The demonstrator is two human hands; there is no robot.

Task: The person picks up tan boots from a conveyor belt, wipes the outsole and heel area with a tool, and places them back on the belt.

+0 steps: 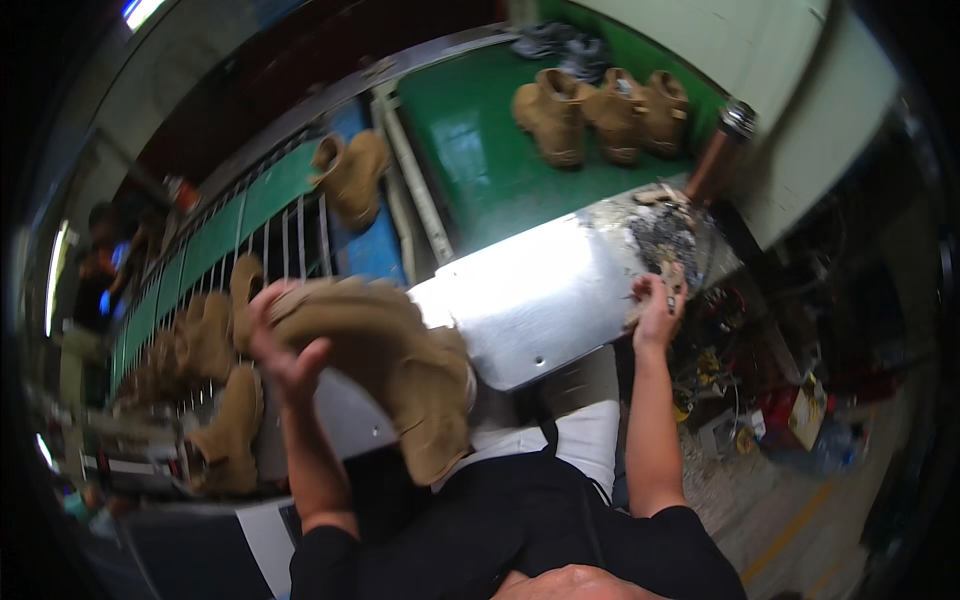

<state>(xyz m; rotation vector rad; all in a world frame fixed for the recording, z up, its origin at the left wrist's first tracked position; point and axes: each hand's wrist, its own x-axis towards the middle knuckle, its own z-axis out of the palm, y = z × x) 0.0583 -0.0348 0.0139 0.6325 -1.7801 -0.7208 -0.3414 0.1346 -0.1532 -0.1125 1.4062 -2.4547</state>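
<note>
A tan suede boot [400, 370] is in front of my body, tipped over with its sole up and its shaft hanging toward my lap. My left hand [285, 345] grips it at the toe end, thumb apart from the fingers; motion blurs it slightly. Off to the right, my right hand [660, 310] is at the end of the bright metal plate [545, 300], beside a heap of dark scraps [665, 235]. Its fingers are bent together, and whatever is in them is too small to make out.
Several tan boots stand on the green belt [470, 120] at the back. Another boot [355, 175] stands on a blue strip, and more line the wire rack [210, 280] on the left. A brown flask [722, 150] rises past the scraps. Cluttered parts lie at the lower right.
</note>
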